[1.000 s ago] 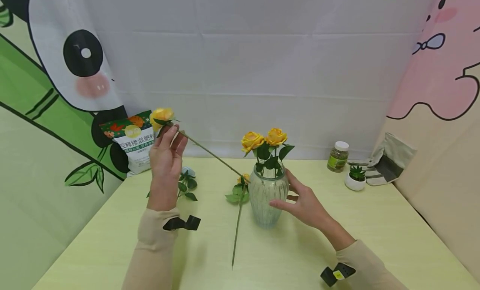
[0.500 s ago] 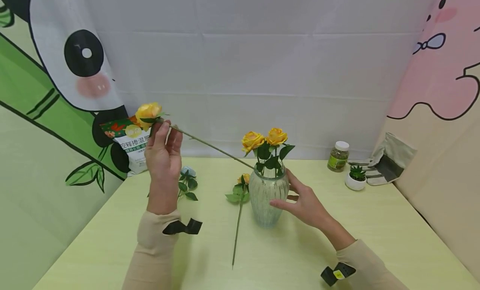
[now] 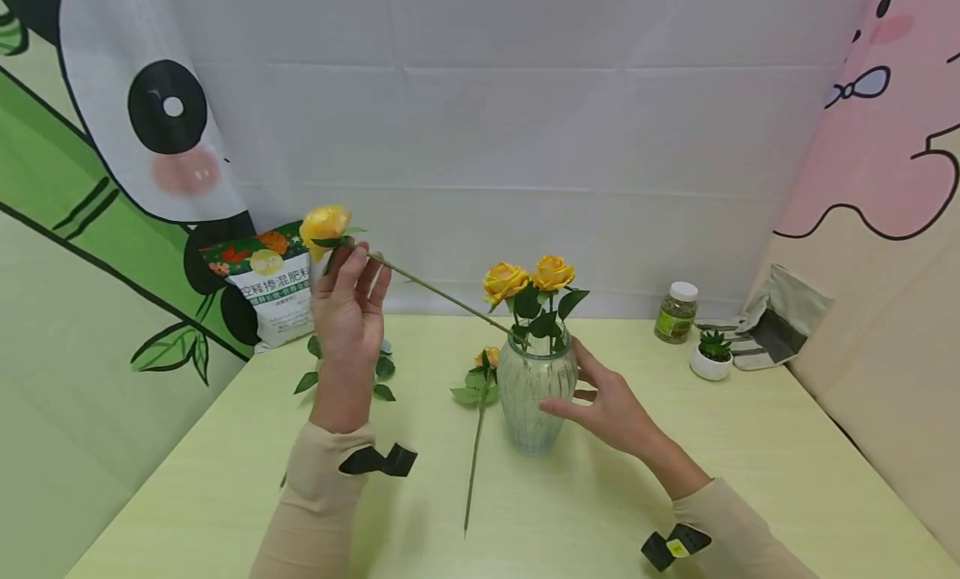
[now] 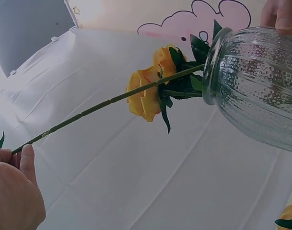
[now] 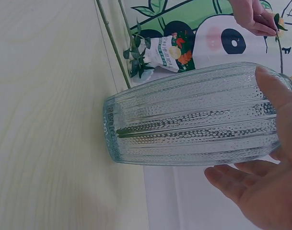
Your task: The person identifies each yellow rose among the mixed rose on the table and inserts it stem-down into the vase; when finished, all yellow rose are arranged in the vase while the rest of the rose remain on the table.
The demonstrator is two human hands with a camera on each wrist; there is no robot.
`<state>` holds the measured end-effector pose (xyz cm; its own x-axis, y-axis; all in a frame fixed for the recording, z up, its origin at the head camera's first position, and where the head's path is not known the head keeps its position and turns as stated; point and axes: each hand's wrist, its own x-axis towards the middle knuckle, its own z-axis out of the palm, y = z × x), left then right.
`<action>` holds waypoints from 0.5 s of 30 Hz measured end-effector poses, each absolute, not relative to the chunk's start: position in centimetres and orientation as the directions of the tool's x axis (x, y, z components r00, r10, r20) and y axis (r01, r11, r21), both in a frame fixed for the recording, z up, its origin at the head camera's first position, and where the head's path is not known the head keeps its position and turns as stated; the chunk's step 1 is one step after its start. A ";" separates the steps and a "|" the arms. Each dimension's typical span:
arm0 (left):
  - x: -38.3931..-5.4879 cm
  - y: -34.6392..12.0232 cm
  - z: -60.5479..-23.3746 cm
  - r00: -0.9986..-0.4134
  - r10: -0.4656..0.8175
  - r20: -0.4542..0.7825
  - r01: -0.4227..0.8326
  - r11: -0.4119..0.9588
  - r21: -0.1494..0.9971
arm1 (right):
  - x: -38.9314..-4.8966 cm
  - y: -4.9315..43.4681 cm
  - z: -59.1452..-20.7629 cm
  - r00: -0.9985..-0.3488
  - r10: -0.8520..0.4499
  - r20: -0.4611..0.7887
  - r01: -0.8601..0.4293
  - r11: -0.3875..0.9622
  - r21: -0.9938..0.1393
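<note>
My left hand [image 3: 348,312] pinches a long-stemmed yellow rose [image 3: 325,227] just under its bloom. The stem slants down to the right, and its lower end reaches the mouth of a ribbed glass vase [image 3: 534,408]. Two yellow roses [image 3: 553,273] with dark green leaves stand in that vase. On the vase's right side, my right hand [image 3: 611,400] holds it with thumb in front and fingers behind. The left wrist view shows the slanted stem [image 4: 95,108] crossing the vase's rim beside the other stems. In the right wrist view the vase's base [image 5: 110,129] rests on the table.
Left of the vase lies another yellow rose [image 3: 480,387], stem towards me. A leafy stem [image 3: 384,368] lies partly hidden behind my left wrist. A fertilizer bag [image 3: 281,300] leans at back left. Back right are a jar [image 3: 677,314], a potted succulent [image 3: 712,358] and a grey pouch [image 3: 780,321].
The held rose's stem end has gone from outside the vase to its mouth. My left hand moved slightly left, then back right. The right hand and vase stayed put.
</note>
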<state>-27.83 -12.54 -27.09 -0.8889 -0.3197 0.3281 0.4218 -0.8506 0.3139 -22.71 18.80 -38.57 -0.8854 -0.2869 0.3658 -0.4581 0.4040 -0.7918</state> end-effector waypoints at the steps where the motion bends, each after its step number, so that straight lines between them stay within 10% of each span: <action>1: -27.8 -12.4 -27.1 -0.888 -0.318 0.333 0.423 -0.849 0.317 | -22.7 18.8 -38.6 -0.885 -0.287 0.366 -0.458 0.403 -0.792; 15: -26.8 -10.3 -27.4 -0.817 -0.284 0.502 0.497 -0.789 0.361 | -22.8 18.7 -38.6 -0.884 -0.285 0.371 -0.463 0.415 -0.784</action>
<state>-26.82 -10.32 -27.36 -0.8168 -0.2842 0.5020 0.4965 -0.7893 0.3611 -22.79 18.74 -38.61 -0.8838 -0.2846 0.3713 -0.4627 0.4147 -0.7835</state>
